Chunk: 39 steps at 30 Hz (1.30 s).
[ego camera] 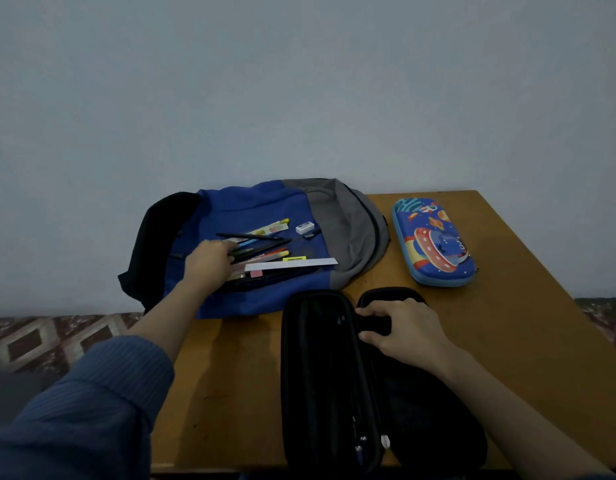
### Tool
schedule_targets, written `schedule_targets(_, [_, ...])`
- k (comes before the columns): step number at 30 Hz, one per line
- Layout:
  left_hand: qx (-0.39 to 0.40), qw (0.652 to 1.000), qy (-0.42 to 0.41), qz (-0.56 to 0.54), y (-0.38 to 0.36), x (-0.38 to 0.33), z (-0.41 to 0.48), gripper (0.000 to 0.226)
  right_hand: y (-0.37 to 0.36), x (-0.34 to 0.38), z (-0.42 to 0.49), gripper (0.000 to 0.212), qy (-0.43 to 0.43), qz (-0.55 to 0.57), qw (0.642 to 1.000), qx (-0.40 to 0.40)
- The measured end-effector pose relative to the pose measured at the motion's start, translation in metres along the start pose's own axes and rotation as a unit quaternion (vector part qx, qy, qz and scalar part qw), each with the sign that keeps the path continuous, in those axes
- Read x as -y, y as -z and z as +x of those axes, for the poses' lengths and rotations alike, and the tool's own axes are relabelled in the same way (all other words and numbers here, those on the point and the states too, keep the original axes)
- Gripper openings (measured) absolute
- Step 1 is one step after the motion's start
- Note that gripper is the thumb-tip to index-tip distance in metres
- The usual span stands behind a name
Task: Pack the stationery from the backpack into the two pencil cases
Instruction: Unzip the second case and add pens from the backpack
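Head view, left hand (209, 263) curled on pens (265, 241), right hand (403, 329) gripping black case (320, 375)

Single head-worn wide-angle view, set above the near edge of the brown wooden worktop (507, 306). Looking forward and steeply down across it, close in. Facing the plain pale wall (299, 81) behind the worktop's far edge, with patterned red-and-cream floor (39, 341) left of the worktop.
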<state>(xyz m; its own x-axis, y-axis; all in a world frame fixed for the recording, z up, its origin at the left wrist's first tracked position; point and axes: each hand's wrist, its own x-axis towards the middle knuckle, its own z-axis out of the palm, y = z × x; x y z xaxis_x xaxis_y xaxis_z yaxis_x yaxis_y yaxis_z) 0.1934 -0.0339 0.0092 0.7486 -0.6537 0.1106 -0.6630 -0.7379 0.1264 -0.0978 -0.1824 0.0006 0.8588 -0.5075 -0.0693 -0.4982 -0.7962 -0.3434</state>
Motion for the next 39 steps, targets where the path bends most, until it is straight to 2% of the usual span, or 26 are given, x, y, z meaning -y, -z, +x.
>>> schedule_targets(6, [-0.005,0.999,-0.019,0.039,0.003,-0.001,0.005,0.024,-0.001,0.001,-0.002,0.042,-0.004,0.007,1.000,-0.006])
schedule_targets(15, [0.024,0.987,-0.046,0.155,0.004,-0.006,0.008,0.025,-0.002,0.002,-0.002,0.042,-0.009,0.012,1.000,-0.006])
schedule_targets(17, [-0.016,0.994,-0.049,0.094,0.004,-0.006,0.004,0.023,-0.002,0.001,-0.003,0.042,-0.011,0.013,1.000,-0.004])
schedule_targets(19, [-0.097,0.993,-0.056,-0.030,0.008,-0.009,-0.003,0.019,-0.003,0.001,-0.002,0.042,-0.011,0.016,1.000,-0.002])
schedule_targets(22, [-0.197,0.954,-0.034,-0.224,0.025,-0.027,-0.018,0.019,-0.002,0.000,-0.002,0.041,-0.015,0.021,1.000,0.001])
schedule_targets(24, [-0.217,0.927,-0.025,-0.306,0.039,-0.042,-0.032,0.029,-0.002,0.001,-0.002,0.041,-0.019,0.028,0.999,0.000])
schedule_targets(26, [-0.222,0.912,-0.037,-0.343,0.048,-0.054,-0.047,0.036,-0.001,0.003,-0.003,0.040,-0.020,0.031,0.999,0.004])
schedule_targets(29, [-0.211,0.902,-0.043,-0.375,0.049,-0.067,-0.068,0.048,0.001,0.004,-0.003,0.040,-0.021,0.027,0.999,0.006])
schedule_targets(32, [-0.145,0.895,-0.031,-0.421,0.036,-0.078,-0.088,0.054,0.002,0.005,-0.004,0.039,-0.026,0.024,0.999,0.010])
schedule_targets(34, [-0.094,0.902,-0.028,-0.420,0.021,-0.084,-0.101,0.051,0.002,0.005,-0.004,0.040,-0.028,0.026,0.999,0.015])
schedule_targets(39, [-0.002,0.890,0.057,-0.452,-0.008,-0.094,-0.122,0.048,0.003,0.005,-0.004,0.041,-0.026,0.030,0.999,0.017])
